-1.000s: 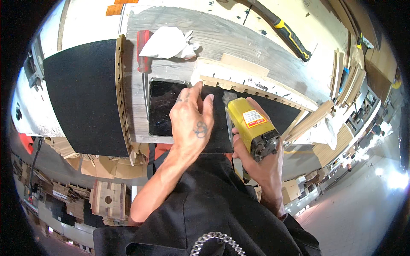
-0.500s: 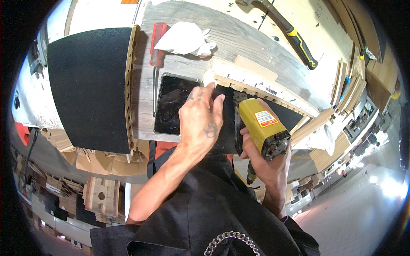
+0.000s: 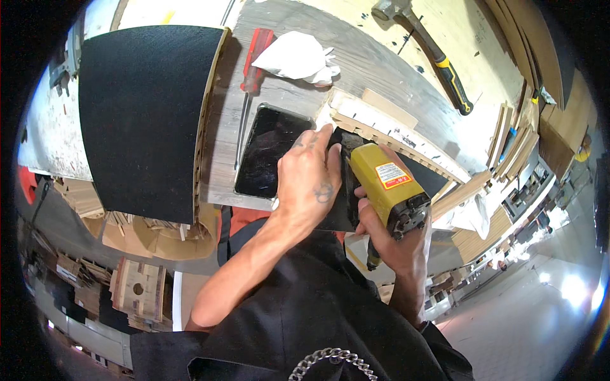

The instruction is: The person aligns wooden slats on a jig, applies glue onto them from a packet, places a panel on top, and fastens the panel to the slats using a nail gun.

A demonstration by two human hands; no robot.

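Observation:
My right hand is wrapped around a yellow nail gun with a black end cap. Its narrow dark nose reaches a black panel lying in front of me. My left hand grips the panel's left end, thumb and forefinger near the far corner; its other fingertips are mostly hidden. Along the panel's far side runs a notched wooden strip. Beside my left hand lies a dark-screened phone. A screwdriver with a red handle rests left of a crumpled white bag.
A larger black panel with a notched wooden edge stands at the left. A hammer lies at the far right of the grey wood-grain board. Loose wooden strips are piled at the right. Stacked wooden parts stand below left.
My view has shifted slightly, so the bench things sit a little differently. Both hands keep their holds, and the nail gun's nose appears slightly farther left along the panel.

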